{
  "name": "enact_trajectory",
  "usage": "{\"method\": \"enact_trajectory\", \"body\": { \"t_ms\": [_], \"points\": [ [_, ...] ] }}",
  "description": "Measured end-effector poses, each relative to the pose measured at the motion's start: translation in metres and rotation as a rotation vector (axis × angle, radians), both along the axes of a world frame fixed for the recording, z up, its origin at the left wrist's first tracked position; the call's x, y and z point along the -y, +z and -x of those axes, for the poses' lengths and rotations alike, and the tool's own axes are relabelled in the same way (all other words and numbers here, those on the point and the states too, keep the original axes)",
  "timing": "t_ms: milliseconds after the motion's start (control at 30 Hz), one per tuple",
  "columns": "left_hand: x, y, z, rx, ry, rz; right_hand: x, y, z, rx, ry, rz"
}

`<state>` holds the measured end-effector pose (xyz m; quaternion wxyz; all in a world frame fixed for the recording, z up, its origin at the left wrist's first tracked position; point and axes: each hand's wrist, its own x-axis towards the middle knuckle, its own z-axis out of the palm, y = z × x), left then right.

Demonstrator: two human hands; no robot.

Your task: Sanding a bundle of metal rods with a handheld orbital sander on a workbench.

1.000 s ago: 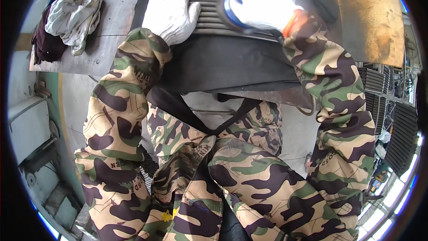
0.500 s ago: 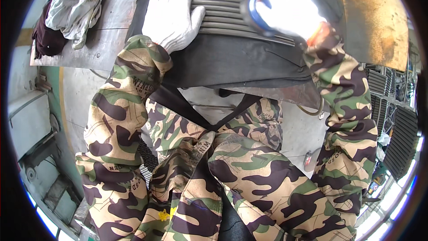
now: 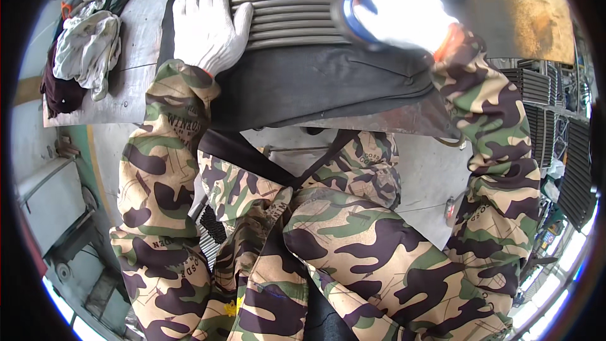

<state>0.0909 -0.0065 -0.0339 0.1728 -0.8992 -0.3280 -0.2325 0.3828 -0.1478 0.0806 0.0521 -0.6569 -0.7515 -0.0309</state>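
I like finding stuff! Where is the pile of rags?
In the head view, the pile of rags lies at the upper left on the grey metal table, left of the gloved left hand.

A workshop is indicated by a steel workbench [image 3: 136,57], piled rags [image 3: 85,47] and stacked black grilles [image 3: 571,151].

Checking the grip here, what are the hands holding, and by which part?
The right hand wraps over a round blue-edged tool; its exact grip is hidden. The left hand holds nothing, lying flat on the ribbed dark panel.
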Motion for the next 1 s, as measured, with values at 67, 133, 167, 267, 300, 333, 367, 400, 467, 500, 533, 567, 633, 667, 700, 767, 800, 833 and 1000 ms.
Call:
{"method": "enact_trajectory", "body": {
  "t_ms": [67,133,167,267,300,333,367,400,467,500,533,567,633,667,700,767,800,833,1000],
  "points": [
    [0.007,0.004,0.003,-0.011,-0.017,-0.002,0.007,0.003,0.000,0.014,0.105,0.014],
    [0.011,0.007,0.005,-0.023,-0.033,-0.024,0.001,-0.004,-0.010,-0.025,0.107,-0.075],
    [0.015,0.010,0.006,-0.033,-0.026,-0.004,0.001,-0.005,-0.012,-0.019,0.120,-0.089],
    [0.026,0.019,0.006,-0.092,0.029,0.203,0.013,-0.026,-0.017,0.023,0.158,-0.109],
    [0.027,0.020,0.006,-0.092,0.028,0.195,0.017,-0.031,-0.018,0.001,0.223,-0.201],
    [0.026,0.020,0.006,-0.100,0.031,0.213,0.015,-0.029,-0.018,0.001,0.218,-0.211],
    [0.025,0.019,0.006,-0.107,0.034,0.231,0.010,-0.027,-0.015,0.012,0.160,-0.115],
    [0.023,0.017,0.007,-0.108,0.029,0.221,0.007,-0.025,-0.016,0.022,0.101,-0.018],
    [0.018,0.009,0.007,-0.133,0.027,0.150,0.011,-0.027,-0.006,-0.003,0.158,-0.087],
    [0.015,0.004,0.005,-0.035,-0.039,0.034,0.013,-0.026,0.000,-0.017,0.157,-0.105],
    [0.016,0.006,0.002,-0.034,-0.043,0.036,0.016,-0.025,0.004,-0.032,0.153,-0.112],
    [0.016,0.009,0.000,-0.052,-0.058,0.074,0.011,-0.023,0.005,-0.031,0.150,-0.109],
    [0.018,0.011,-0.001,-0.072,-0.071,0.110,-0.009,-0.019,0.001,-0.001,0.119,-0.032],
    [0.022,0.011,0.000,-0.084,-0.051,0.105,-0.015,-0.018,0.003,-0.015,0.100,-0.047],
    [0.025,0.011,0.002,-0.096,-0.031,0.101,-0.015,-0.018,0.007,-0.008,0.098,-0.003],
    [0.030,0.012,0.003,-0.115,-0.011,0.212,-0.003,-0.017,0.019,-0.025,0.106,0.019],
    [0.031,0.012,0.002,-0.135,0.015,0.219,-0.007,-0.016,0.019,-0.022,0.113,0.023],
    [0.031,0.013,0.001,-0.134,0.015,0.224,-0.011,-0.014,0.017,-0.005,0.092,0.033],
    [0.030,0.014,-0.002,-0.119,-0.005,0.192,-0.015,-0.017,0.016,0.017,0.087,0.017]
  ]
}}
